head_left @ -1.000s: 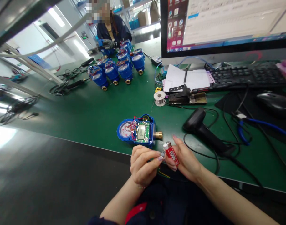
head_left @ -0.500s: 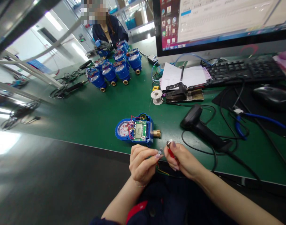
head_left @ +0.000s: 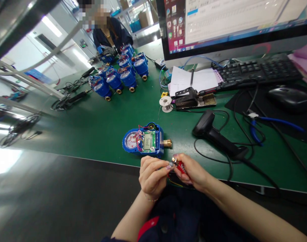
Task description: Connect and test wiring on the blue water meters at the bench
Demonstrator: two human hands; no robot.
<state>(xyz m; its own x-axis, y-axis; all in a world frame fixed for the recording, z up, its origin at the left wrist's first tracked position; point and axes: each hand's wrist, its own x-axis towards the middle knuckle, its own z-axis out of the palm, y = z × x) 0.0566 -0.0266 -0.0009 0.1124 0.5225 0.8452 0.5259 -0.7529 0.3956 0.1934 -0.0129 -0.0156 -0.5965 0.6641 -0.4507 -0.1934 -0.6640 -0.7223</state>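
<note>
My right hand (head_left: 191,171) is wrapped round a red lighter (head_left: 180,166) whose top shows a small flame at the table's front edge. My left hand (head_left: 152,174) pinches a tiny grey part (head_left: 170,164) between thumb and fingers and holds it right at the lighter's tip. Thin wires run down from the part behind my hands. Just beyond my hands an open blue water meter (head_left: 143,142) lies on the green table (head_left: 93,124), with a green circuit board, red wires and a brass fitting on its right.
A black barcode scanner (head_left: 214,134) with its cable lies to the right. Behind it are a solder spool (head_left: 166,103), a black holder, papers, keyboard (head_left: 256,72), mouse, blue-handled pliers and monitor. Several blue meters (head_left: 118,75) stand at the far left, where another person works.
The lighter's top has come closer to the pinched part and a small flame now shows there. The view has shifted slightly to the right.
</note>
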